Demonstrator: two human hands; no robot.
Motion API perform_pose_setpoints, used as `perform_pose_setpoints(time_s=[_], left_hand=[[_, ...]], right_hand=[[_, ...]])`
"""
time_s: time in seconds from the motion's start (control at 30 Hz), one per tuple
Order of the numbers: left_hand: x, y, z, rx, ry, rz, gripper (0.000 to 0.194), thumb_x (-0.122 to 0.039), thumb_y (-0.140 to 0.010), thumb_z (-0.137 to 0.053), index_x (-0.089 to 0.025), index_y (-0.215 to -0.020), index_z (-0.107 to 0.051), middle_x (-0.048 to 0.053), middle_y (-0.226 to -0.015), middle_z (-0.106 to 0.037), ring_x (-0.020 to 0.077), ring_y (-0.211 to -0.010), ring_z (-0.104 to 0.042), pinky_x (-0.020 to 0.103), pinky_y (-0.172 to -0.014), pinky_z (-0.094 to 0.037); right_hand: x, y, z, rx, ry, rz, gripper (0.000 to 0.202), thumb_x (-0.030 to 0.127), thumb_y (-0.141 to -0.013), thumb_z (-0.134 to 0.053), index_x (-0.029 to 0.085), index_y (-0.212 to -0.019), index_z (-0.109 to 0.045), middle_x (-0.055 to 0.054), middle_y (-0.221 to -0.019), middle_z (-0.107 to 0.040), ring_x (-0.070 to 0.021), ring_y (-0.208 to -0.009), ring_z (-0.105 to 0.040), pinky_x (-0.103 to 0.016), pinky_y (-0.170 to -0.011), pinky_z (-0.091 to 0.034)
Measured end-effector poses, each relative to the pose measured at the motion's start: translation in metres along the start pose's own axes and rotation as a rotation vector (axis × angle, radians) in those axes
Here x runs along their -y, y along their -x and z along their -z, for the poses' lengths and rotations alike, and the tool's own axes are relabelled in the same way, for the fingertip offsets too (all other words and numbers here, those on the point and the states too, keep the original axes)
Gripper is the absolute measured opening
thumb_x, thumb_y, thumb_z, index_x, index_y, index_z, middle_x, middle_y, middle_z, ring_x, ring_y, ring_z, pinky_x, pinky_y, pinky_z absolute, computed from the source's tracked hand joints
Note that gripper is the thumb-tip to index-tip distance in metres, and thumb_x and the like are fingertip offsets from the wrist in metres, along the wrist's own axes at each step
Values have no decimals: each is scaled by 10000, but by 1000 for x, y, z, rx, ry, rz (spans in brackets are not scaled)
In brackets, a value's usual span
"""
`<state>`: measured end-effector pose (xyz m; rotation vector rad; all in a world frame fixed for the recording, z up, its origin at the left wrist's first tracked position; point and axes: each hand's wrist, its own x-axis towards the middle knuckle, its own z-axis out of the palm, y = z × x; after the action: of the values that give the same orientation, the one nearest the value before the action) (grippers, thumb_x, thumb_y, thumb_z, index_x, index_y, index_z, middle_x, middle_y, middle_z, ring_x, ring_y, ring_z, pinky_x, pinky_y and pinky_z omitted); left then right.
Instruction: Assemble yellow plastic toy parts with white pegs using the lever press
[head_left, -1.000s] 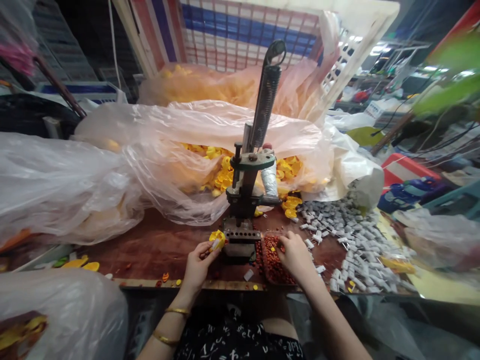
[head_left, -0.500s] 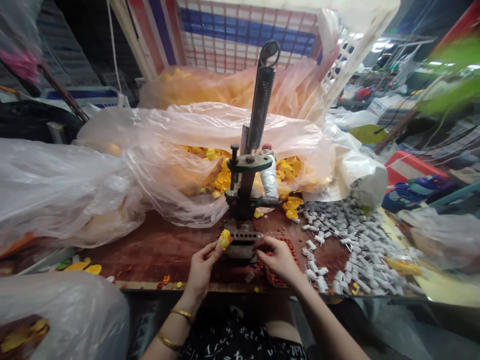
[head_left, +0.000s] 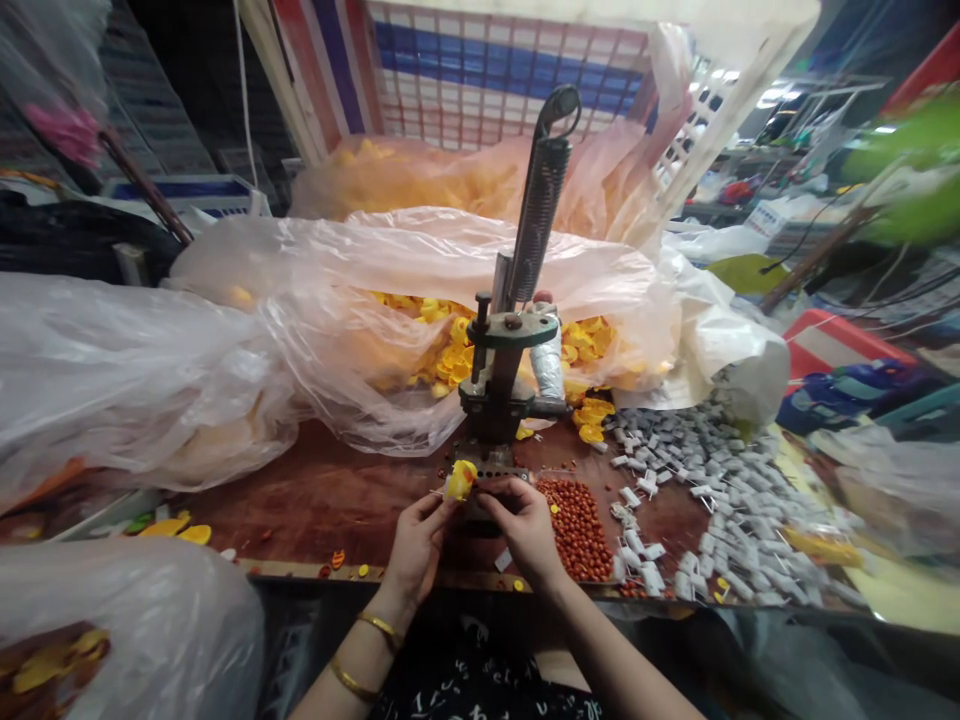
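Between the thumb and fingers of my left hand (head_left: pixel 417 548) is a small yellow plastic piece (head_left: pixel 460 481) with an orange-red patch on its right side. My right hand (head_left: pixel 526 528) is pinched close beside that patch; whatever its fingertips hold is too small to make out. Just behind both hands stands a hand press (head_left: pixel 495 400) with a tall spring and a lever wrapped in silvery material. Part of its base, a bar with a row of holes, is covered by my hands. Right of my right hand lies a tray of reddish-brown beads (head_left: pixel 576 535).
A heap of grey plastic parts with pale prongs (head_left: pixel 739 520) spreads over the right of the brown table (head_left: pixel 300 500). Behind the press, a clear plastic bag (head_left: pixel 337 330) holds yellow pieces. Another plastic bag (head_left: pixel 127 620) bulges at the lower left. A white crate (head_left: pixel 750 90) rises behind.
My right hand has moved left from beside the press base to the yellow piece, uncovering the bead tray. My left hand still holds the piece. The whole view has shifted slightly.
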<state>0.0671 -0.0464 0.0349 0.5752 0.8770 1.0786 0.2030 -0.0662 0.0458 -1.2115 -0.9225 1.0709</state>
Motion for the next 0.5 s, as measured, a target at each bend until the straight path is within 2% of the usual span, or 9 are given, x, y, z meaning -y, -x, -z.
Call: perform_pose_setpoints(time_s=[0.23, 0.37, 0.5], left_hand=[[-6, 0, 3, 57, -79, 15, 359, -317, -584, -820, -134, -884, -746, 94, -932, -725, 210, -876, -650, 282, -792, -494], [-11, 0, 4, 53, -93, 10, 405, -327, -551, -836, -131, -893, -744, 91, -896, -732, 223, -870, -657, 330, -865, -476], [-12, 1, 4, 52, -104, 9, 404, -335, -552, -833, -134, -892, -745, 92, -896, -732, 217, -864, -656, 328, -871, -468]], right_hand=[[-2, -4, 2, 80, -4, -66, 97, 232, -617, -730, 172, -685, -697, -32, -719, -706, -160, -679, -650, -276, -680, -532], [-3, -6, 5, 67, 69, -42, 95, 236, -627, -715, 171, -695, -701, -41, -732, -711, -166, -702, -653, -280, -690, -532], [-1, -3, 4, 69, 66, -41, 97, 244, -629, -711, 180, -701, -698, -38, -746, -712, -171, -705, -656, -289, -694, -534]])
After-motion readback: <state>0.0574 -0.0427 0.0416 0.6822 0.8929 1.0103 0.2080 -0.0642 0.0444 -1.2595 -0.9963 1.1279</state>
